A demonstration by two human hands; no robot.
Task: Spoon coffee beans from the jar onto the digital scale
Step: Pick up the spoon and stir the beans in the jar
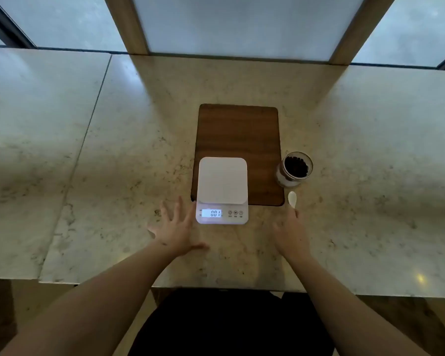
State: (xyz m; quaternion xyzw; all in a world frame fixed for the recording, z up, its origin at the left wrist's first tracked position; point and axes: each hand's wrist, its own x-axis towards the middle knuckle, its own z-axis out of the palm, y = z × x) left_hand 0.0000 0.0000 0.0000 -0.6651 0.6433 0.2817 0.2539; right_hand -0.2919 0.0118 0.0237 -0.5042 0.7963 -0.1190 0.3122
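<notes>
A white digital scale lies on the near end of a brown wooden board, its lit display reading 001 and its platform bare. To the right of the board stands an open glass jar holding dark coffee beans. A white spoon lies just in front of the jar, bowl pointing away from me. My right hand covers the spoon's handle end; its fingers look curled there, though whether they grip it is unclear. My left hand rests flat with fingers spread, just left of the scale.
The wooden board extends away from the scale on a marble counter. The counter's front edge runs below my wrists. Frosted window panels and wooden posts rise behind the counter. A small brown object shows at the far left edge.
</notes>
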